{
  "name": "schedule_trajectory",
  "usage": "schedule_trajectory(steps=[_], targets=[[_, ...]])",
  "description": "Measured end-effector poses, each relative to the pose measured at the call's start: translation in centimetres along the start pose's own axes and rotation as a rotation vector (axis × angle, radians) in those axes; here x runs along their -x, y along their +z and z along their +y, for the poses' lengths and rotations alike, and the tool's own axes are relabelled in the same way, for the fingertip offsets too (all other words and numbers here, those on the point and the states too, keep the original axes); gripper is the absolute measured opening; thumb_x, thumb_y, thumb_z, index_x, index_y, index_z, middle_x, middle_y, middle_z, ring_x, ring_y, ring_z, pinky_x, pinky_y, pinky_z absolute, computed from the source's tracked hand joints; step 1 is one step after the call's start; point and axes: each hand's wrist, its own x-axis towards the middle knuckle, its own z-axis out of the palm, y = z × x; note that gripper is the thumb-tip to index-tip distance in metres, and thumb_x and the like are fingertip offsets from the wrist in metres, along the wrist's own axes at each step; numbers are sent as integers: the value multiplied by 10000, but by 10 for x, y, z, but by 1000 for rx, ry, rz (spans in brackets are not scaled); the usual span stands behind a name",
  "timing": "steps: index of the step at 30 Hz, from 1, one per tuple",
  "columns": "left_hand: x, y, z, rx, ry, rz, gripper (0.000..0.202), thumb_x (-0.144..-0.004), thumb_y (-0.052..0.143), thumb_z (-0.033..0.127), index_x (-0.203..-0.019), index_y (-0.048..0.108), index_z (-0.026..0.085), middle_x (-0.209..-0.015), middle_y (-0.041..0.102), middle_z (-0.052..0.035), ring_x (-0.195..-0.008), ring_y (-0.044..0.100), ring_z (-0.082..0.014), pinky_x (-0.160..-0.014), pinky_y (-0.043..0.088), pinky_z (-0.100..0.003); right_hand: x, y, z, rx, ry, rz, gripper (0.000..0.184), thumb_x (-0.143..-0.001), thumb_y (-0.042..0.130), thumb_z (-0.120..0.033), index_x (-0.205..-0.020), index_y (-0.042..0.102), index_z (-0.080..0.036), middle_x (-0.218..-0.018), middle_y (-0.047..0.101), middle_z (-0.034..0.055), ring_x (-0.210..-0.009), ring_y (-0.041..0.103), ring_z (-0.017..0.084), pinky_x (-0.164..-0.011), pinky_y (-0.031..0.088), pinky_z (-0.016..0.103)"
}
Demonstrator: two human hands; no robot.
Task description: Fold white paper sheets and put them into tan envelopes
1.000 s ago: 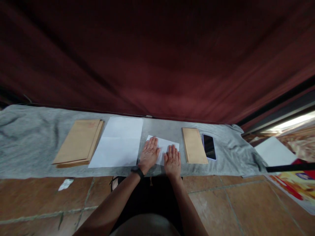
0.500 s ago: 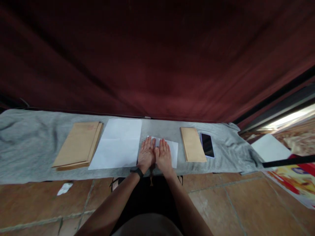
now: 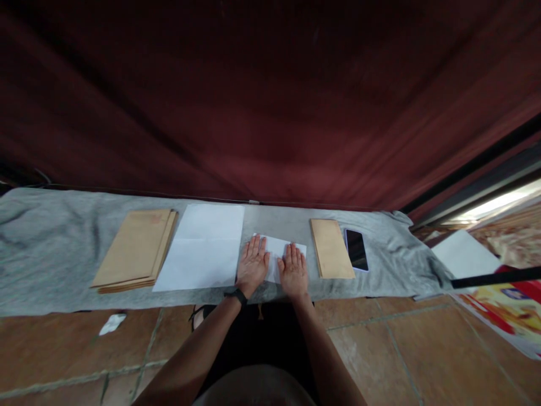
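Observation:
A small folded sheet of white paper lies in front of me on the grey cloth. Flat on its left end rests my left hand, fingers stretched out, a dark band on the wrist. My right hand presses flat on the right part of the same paper, fingers extended. Between the two hands a strip of the paper shows. Just left of my left hand are large white sheets with a faint crease across them. To the right of my right hand lies a small stack of brown envelopes.
A stack of larger brown envelopes lies at the left. A phone sits beside the small envelopes. Grey cloth covers the narrow surface, with a dark red curtain behind. A colourful box stands at the right; a white scrap lies on the tiles.
My right hand has slid to the right across the folded paper, away from my left hand. My left hand has stayed nearly in place.

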Motion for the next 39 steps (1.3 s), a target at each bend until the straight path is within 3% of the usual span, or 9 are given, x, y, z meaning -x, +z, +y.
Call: schedule_trajectory(steps=[10, 12, 17, 20, 30, 39], targets=[[1, -1, 0, 35, -47, 16, 592, -997, 337, 321, -1499, 353, 8, -1585, 328, -201, -1498, 253, -291, -1233, 242, -475, 22, -2, 30, 43, -8, 98, 606, -1046, 315, -414, -1540, 301, -64, -1540, 411, 201, -1433, 370, 311, -1131, 324, 478], [3, -5, 9, 46, -38, 19, 579, -999, 336, 313, -1500, 354, 25, -1580, 347, -191, -1500, 252, -285, -1239, 231, -474, 23, -2, 30, 48, -7, 103, 604, -1045, 317, -409, -1540, 302, -64, -1542, 407, 202, -1428, 376, 314, -1129, 323, 479], [9, -3, 46, 87, 153, -30, 565, -1010, 330, 338, -1523, 337, 101, -1576, 384, -121, -1499, 262, -236, -1228, 266, -460, 23, -4, 27, 73, -16, 94, 590, -1033, 333, -355, -1534, 307, -44, -1535, 414, 212, -1443, 348, 307, -1144, 298, 479], [11, 2, 55, 59, 162, -70, 568, -1013, 337, 362, -1508, 366, 87, -1581, 372, -129, -1499, 261, -235, -1231, 253, -449, 24, -4, 27, 82, -24, 96, 586, -1028, 322, -335, -1537, 300, -45, -1539, 410, 209, -1441, 350, 304, -1143, 298, 475], [7, -2, 14, -2, 36, -36, 623, -1006, 336, 412, -1512, 347, 49, -1592, 327, -171, -1507, 233, -265, -1233, 222, -461, 22, -3, 29, 38, 3, 75, 622, -1039, 310, -418, -1545, 289, -56, -1538, 410, 208, -1433, 365, 320, -1139, 311, 487], [15, -3, 0, 46, -100, 43, 612, -999, 314, 328, -1522, 288, 12, -1589, 312, -217, -1506, 223, -310, -1213, 248, -523, 21, -5, 28, 18, 18, 63, 619, -1038, 299, -429, -1543, 297, -70, -1541, 409, 202, -1422, 385, 318, -1136, 306, 491]])
